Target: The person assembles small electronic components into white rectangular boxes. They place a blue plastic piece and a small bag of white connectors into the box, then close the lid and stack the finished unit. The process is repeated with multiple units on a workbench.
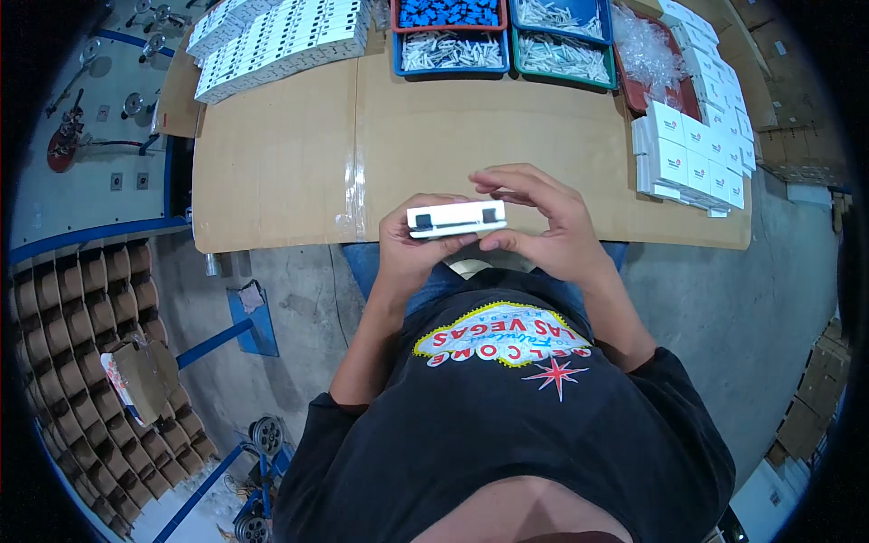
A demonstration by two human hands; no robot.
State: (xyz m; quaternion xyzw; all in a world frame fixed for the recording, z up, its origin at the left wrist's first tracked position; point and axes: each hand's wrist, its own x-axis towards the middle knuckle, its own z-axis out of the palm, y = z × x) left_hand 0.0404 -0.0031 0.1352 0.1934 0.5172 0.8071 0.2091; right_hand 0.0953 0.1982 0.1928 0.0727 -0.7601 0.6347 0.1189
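Note:
A small white rectangular box [455, 218] with two dark openings on its side sits between both hands, just over the near edge of the cardboard-covered table [290, 163]. My left hand [407, 244] grips its left end from below. My right hand [543, 222] holds its right end, fingers curled over the top. Both forearms come up from my dark printed shirt.
Rows of white boxes [272, 41] lie at the table's far left. Trays of blue parts [448, 13] and white parts [453, 52] stand at the back. Stacked white cartons [692, 154] fill the right side. Cardboard tubes [81, 299] are racked at left.

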